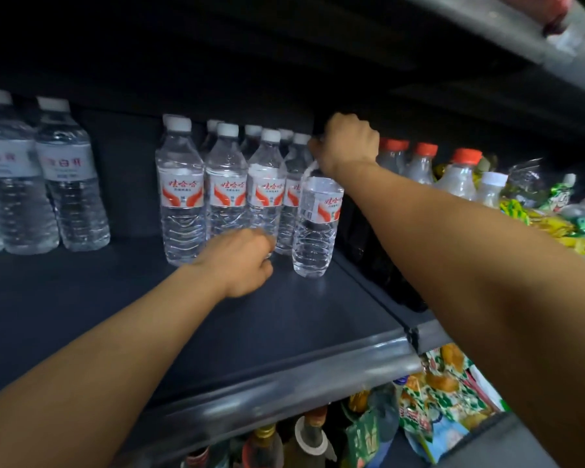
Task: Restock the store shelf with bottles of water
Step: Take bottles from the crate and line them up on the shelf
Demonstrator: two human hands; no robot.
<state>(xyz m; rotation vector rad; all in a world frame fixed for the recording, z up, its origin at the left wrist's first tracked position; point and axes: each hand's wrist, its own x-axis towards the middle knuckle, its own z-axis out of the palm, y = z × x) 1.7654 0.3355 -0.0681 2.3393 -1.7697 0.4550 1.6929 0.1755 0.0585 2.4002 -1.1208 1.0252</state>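
Red-cap bottles (pixel 423 163) just R of right hand (pixel 347 143); snack packs (pixel 551 214) beyond.

My right hand (pixel 347 143) grips the top of a water bottle (pixel 316 228) near the shelf's (pixel 284 332) right edge; my left hand (pixel 242 261), curled, touches the bottle row (pixel 223 190).

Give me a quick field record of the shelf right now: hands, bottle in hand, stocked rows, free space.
right hand: closed over the top of a red-label water bottle, whose cap is hidden
bottle base: at the shelf surface; contact unclear
left hand: low at the front bottles, blurred; grip cannot be told
stocked rows: red-label bottles, upright, white caps, several deep
left group: taller white-label bottles
right of divider: orange-capped bottles
free space: bare shelf in front
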